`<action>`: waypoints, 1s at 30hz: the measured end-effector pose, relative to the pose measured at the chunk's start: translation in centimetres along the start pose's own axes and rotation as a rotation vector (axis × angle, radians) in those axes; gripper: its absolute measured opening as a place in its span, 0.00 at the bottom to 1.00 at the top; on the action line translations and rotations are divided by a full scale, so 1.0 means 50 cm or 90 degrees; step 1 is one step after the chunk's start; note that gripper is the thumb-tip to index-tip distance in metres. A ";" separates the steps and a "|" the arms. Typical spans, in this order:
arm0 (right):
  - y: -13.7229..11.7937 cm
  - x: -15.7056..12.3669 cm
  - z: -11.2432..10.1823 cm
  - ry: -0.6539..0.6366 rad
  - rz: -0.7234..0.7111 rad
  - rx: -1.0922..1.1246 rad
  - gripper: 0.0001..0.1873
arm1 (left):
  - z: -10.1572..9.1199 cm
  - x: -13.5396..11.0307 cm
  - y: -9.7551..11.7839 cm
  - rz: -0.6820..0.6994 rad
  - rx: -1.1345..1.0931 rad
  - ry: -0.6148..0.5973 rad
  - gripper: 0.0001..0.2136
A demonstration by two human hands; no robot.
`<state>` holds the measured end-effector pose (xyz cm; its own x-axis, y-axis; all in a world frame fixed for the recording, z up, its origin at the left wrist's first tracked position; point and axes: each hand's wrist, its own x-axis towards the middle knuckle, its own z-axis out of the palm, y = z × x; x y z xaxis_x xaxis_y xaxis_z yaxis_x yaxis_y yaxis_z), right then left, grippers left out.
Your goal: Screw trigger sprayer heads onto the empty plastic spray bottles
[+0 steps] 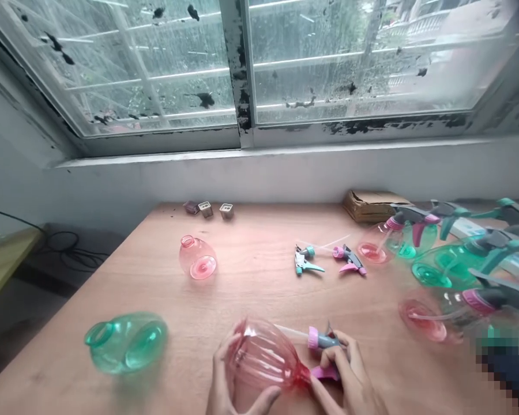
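The left hand (pixel 224 377) wraps around the body of a ribbed pink bottle (pixel 262 357) lying on its side at the near edge of the wooden table (pixel 263 276). The right hand (pixel 350 374) pinches a pink-collared trigger spray head (pixel 323 341) just beside this bottle's neck. An empty green bottle (pixel 125 341) lies left of the held bottle, a second pink bottle (pixel 198 257) beyond it, two loose trigger heads (pixel 305 260) farther back, and assembled sprayers (pixel 450 259) to its right.

Head view, looking forward-down over table (pixel 259 253) (hands close) toward window (pixel 242 63).
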<state>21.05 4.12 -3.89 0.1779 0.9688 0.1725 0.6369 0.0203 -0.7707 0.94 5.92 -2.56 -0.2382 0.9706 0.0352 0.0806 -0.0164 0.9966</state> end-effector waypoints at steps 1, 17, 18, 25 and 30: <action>0.002 0.005 0.000 0.009 0.013 0.029 0.09 | 0.006 -0.001 0.012 -0.027 -0.004 0.018 0.37; 0.031 -0.024 -0.087 0.042 0.169 0.490 0.21 | 0.015 -0.006 0.089 -0.094 -0.183 0.150 0.34; 0.034 -0.025 -0.085 0.053 0.158 0.477 0.20 | 0.011 -0.003 0.087 -0.096 -0.190 0.151 0.34; 0.031 -0.023 -0.076 0.103 0.137 0.432 0.19 | 0.001 0.007 0.070 -0.083 -0.207 0.164 0.35; -0.011 -0.027 -0.072 0.044 0.103 0.396 0.17 | 0.006 -0.020 0.069 -0.087 -0.186 0.107 0.39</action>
<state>23.14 1.91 -1.50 0.2956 0.9541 0.0480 0.0477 0.0354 -0.9982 1.77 5.00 0.82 -0.3858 0.9157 -0.1125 -0.2374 0.0193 0.9712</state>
